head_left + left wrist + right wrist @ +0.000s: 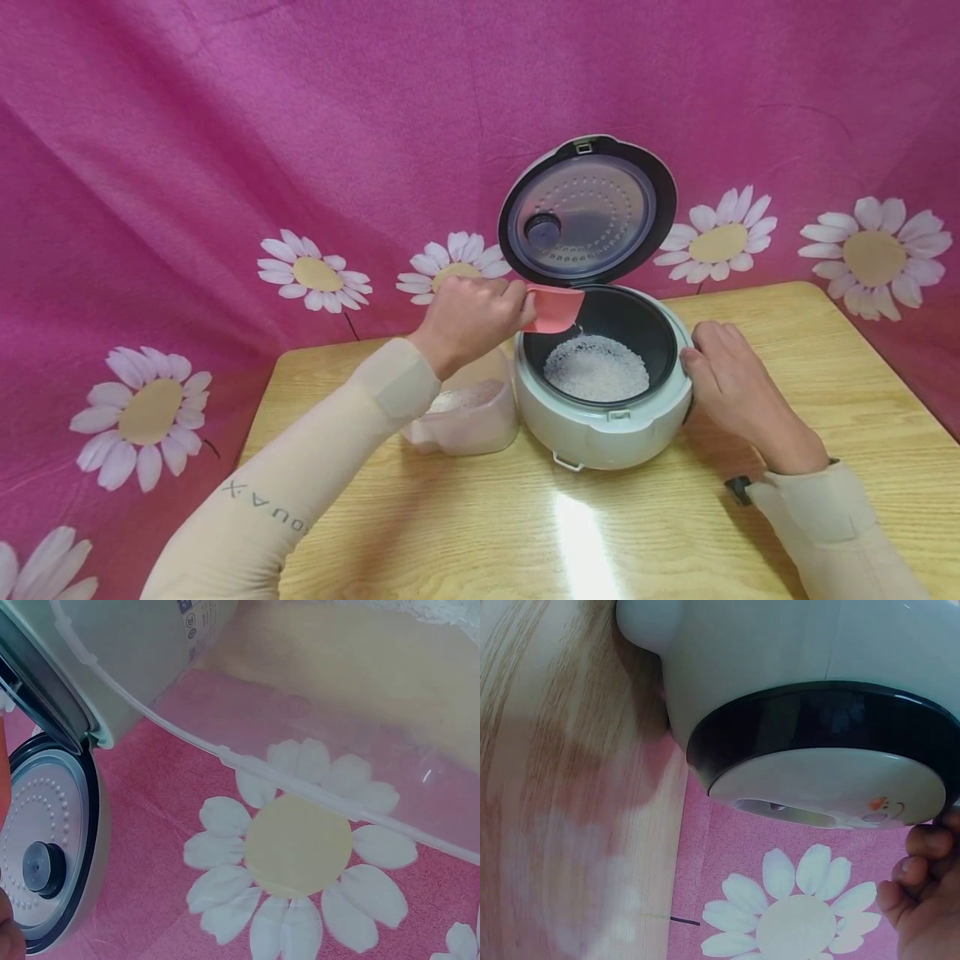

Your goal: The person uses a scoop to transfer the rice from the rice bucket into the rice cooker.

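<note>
Over the left side of the open rice cooker [603, 442], my left hand [476, 321] grips a pink scoop [557, 309]. The scoop is tilted, and a few grains show just below its edge. White rice [596, 372] covers the bottom of the dark inner pot [651, 333]. My right hand [738, 392] holds the cooker's right side, its thumb at the rim and the fingers curled. In the right wrist view the curled fingers [911, 874] sit by the cooker's panel [825, 780]. Only a sliver of the scoop [3, 772] appears in the left wrist view.
A translucent container [465, 431] with rice inside stands left of the cooker, under my left forearm. The cooker's lid [592, 217] is raised toward the pink flowered cloth [375, 125] behind. All of it rests on a wooden table [420, 517].
</note>
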Demonstrator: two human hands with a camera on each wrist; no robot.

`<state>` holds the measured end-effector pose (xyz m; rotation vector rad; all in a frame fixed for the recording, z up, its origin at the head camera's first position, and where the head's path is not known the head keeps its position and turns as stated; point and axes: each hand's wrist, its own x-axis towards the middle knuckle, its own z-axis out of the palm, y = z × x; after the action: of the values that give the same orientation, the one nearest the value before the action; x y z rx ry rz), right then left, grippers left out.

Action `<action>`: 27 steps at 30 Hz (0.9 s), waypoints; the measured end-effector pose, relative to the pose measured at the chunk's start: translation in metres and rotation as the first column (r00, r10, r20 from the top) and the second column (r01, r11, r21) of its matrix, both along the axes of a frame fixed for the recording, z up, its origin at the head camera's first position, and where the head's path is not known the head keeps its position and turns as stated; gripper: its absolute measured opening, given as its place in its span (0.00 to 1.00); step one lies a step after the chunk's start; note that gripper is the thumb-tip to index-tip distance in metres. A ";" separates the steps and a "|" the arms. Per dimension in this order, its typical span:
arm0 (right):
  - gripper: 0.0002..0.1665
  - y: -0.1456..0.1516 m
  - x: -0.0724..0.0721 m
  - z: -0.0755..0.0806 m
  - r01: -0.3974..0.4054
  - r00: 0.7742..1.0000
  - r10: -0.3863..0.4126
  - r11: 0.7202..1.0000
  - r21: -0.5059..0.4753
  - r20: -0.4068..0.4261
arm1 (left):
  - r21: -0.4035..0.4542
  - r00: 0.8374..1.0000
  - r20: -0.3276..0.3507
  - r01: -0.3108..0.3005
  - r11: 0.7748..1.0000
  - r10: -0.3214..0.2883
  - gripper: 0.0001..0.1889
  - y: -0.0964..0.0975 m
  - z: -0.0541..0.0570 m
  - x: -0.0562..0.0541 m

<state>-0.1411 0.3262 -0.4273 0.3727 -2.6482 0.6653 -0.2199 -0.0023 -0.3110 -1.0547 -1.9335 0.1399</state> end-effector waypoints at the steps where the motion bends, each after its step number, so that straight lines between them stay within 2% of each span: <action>1: 0.05 0.000 0.000 0.000 0.001 1.000 -0.001 1.000 -0.001 0.001 | 0.003 1.000 -0.006 0.004 1.000 -0.004 0.16 0.000 0.000 0.000; 8: 0.05 0.000 -0.001 0.000 -0.006 1.000 0.006 1.000 0.000 -0.016 | 0.015 1.000 -0.015 0.014 1.000 -0.013 0.17 -0.003 0.000 0.000; 15: 0.06 0.000 -0.001 0.000 -0.011 0.999 0.011 1.000 -0.004 -0.047 | -0.002 0.999 0.052 -0.001 1.000 0.001 0.16 -0.011 0.001 0.001; 20: 0.06 -0.001 0.000 0.000 -0.006 0.999 0.006 1.000 -0.005 -0.039 | -0.020 0.997 0.076 -0.028 0.999 0.029 0.13 -0.023 0.000 0.002; 27: 0.07 -0.003 0.001 0.000 0.006 1.000 -0.006 1.000 -0.003 -0.028 | -0.009 0.990 0.119 -0.081 0.997 0.081 0.14 -0.043 -0.002 0.005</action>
<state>-0.1405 0.3237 -0.4273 0.3703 -2.6203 0.6571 -0.2152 -0.0457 -0.3128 -1.0073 -2.0855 0.1292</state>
